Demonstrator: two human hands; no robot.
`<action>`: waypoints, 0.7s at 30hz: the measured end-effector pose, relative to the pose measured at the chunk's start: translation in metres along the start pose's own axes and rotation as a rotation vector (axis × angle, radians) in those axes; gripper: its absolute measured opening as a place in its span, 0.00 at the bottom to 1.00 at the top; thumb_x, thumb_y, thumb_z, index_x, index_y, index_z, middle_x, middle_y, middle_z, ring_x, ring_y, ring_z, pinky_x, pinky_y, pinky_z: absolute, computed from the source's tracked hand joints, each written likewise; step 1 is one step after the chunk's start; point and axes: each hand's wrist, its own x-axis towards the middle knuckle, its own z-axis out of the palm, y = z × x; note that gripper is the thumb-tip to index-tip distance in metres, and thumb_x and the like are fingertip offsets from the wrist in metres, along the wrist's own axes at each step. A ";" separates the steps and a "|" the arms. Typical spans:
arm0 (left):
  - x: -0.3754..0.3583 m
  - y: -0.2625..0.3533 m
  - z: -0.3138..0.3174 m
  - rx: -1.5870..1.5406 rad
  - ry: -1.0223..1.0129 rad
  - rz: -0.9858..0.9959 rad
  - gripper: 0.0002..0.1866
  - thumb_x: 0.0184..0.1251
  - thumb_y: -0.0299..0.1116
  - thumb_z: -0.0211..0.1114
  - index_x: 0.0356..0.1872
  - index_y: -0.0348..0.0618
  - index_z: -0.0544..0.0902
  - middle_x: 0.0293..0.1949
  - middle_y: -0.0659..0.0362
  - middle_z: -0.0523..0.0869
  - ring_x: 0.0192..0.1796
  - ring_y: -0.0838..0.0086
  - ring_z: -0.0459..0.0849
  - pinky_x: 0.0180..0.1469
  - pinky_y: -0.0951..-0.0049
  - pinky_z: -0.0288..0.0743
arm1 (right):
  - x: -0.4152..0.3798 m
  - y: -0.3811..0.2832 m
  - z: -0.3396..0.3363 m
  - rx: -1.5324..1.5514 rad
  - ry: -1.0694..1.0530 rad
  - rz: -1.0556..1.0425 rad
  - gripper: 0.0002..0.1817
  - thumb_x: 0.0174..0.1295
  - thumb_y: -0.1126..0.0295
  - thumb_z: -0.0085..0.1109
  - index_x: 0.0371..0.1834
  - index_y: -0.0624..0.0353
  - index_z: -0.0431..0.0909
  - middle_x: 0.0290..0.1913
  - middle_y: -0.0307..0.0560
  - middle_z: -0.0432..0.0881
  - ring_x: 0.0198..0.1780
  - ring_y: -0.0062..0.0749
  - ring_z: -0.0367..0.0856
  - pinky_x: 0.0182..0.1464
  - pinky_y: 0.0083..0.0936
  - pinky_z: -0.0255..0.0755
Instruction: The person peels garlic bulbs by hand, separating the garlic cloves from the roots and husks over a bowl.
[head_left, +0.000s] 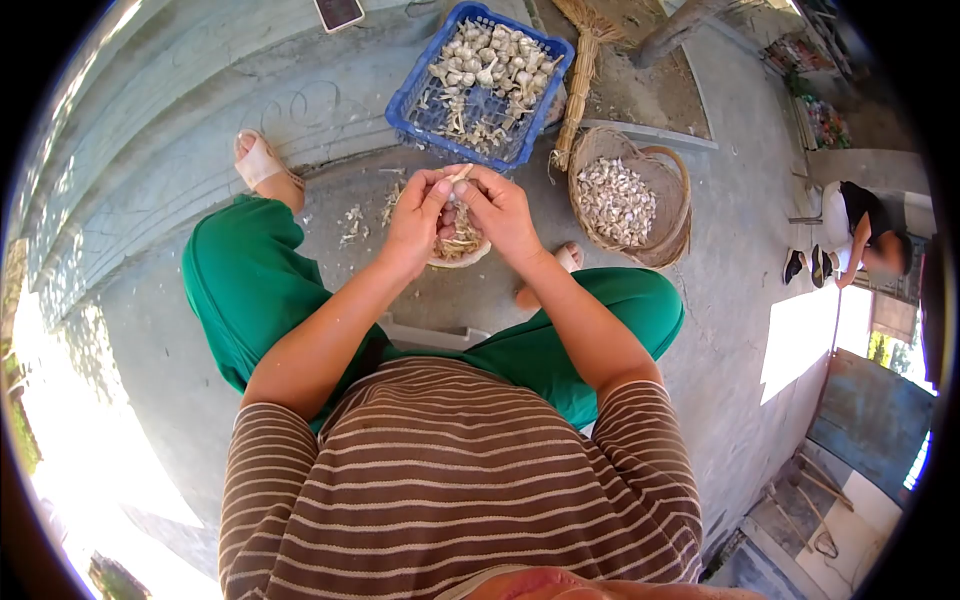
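Observation:
Both hands meet in front of me over a round, pale container with dry scraps in it. My left hand and my right hand pinch a garlic bulb between thumbs and fingers. The fingers hide part of the bulb. Just beyond the hands stands a blue plastic crate with whole garlic bulbs. To the right, a wicker basket bears a heap of separated cloves.
A straw broom lies between crate and basket. Loose peelings are on the floor at the left. A phone rests on the step at the top. Another person bends over at the far right.

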 end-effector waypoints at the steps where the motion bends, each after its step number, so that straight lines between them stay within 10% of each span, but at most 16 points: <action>1: 0.002 -0.002 -0.001 0.060 0.016 0.062 0.09 0.72 0.34 0.52 0.48 0.43 0.72 0.25 0.68 0.68 0.25 0.86 0.65 0.23 0.85 0.62 | 0.001 0.003 -0.003 0.067 -0.002 0.033 0.07 0.65 0.72 0.53 0.41 0.64 0.76 0.26 0.37 0.78 0.25 0.14 0.74 0.25 0.14 0.68; 11: 0.005 -0.008 -0.008 0.610 0.014 0.383 0.07 0.64 0.24 0.60 0.41 0.38 0.74 0.24 0.66 0.74 0.24 0.87 0.70 0.22 0.84 0.65 | 0.002 0.007 -0.005 0.101 0.110 0.070 0.01 0.60 0.78 0.52 0.32 0.64 0.71 0.20 0.36 0.75 0.18 0.12 0.69 0.19 0.13 0.61; 21: -0.003 0.009 -0.005 0.462 -0.095 0.163 0.09 0.72 0.32 0.51 0.46 0.39 0.73 0.23 0.65 0.71 0.20 0.84 0.66 0.20 0.83 0.61 | 0.002 -0.009 -0.018 0.160 -0.019 0.031 0.06 0.62 0.75 0.55 0.40 0.62 0.79 0.25 0.35 0.77 0.22 0.11 0.71 0.21 0.11 0.62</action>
